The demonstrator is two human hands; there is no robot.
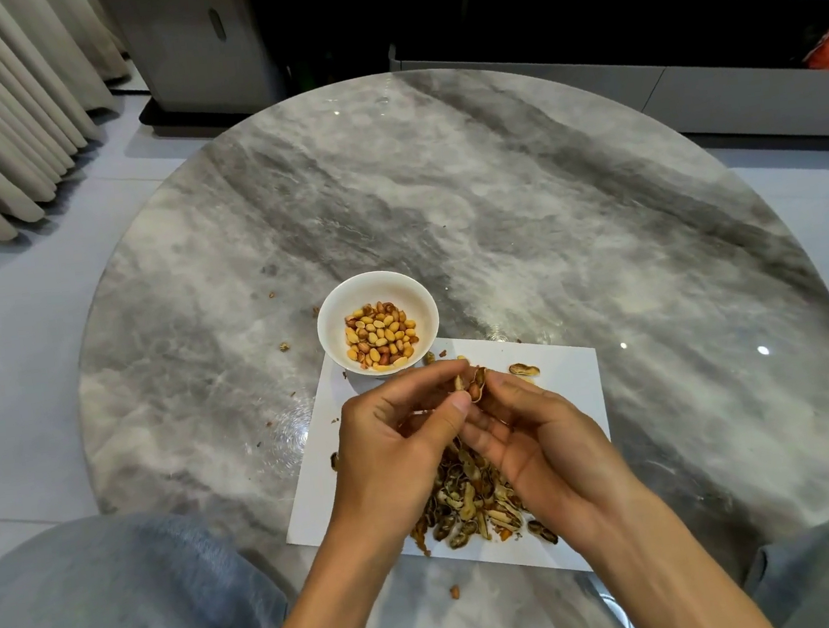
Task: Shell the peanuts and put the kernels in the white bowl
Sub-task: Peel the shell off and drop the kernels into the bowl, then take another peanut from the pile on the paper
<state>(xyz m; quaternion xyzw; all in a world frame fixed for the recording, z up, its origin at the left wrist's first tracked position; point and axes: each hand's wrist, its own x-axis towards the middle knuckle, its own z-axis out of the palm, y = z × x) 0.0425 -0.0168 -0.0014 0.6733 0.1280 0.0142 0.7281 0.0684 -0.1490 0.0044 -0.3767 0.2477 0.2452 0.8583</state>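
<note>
Both hands meet above the white sheet (555, 385) on the round marble table (494, 211). The left hand (405, 433) and right hand (529, 435) pinch a cracked peanut (473, 385) between their fingertips, its shell split open with a reddish kernel showing inside. It sits at the tips of both hands, just nearer than the bowl (377, 321), which holds a heap of kernels (381, 335). A pile of shells (470, 506) lies below the hands, and one whole peanut (524, 369) rests just right of them.
</note>
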